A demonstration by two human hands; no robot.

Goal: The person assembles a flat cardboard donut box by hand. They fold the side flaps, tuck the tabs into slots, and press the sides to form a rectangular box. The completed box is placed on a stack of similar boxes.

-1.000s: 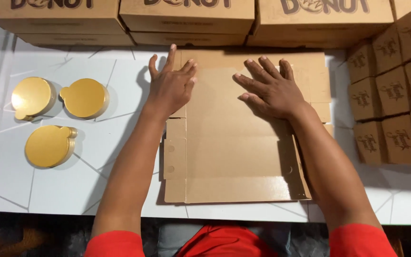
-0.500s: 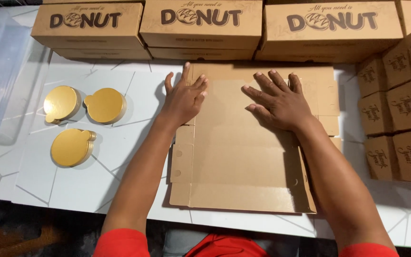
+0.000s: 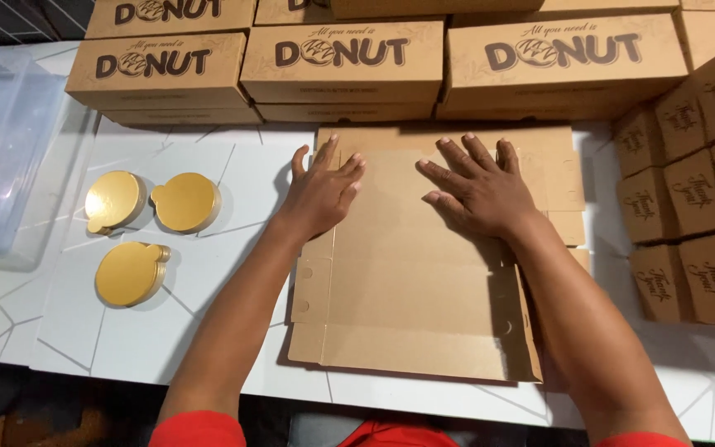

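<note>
A flat, unfolded brown cardboard box blank lies on a white table, in front of the person and squarely in the middle of the view. Both bare hands rest palm-down on the far half of the blank. The left hand sits at the blank's far left edge, fingers slightly spread and laid flat, thumb angled out over the table. The right hand lies just beside it toward the blank's far right, fingers fanned wide and pressed flat against the cardboard. Neither hand grips anything. Red sleeves show at the near edge.

Left of the blank, on the table, lie three round gold cake boards, each with a small tab: two side by side farther away, one nearer. Well beyond those, at the table's left end, stands a clear plastic bin.

Behind the blank, touching its far edge, stacked brown printed boxes run in a row across the table. To the right of the blank, a cluster of small brown cube boxes stands packed together in rows.
</note>
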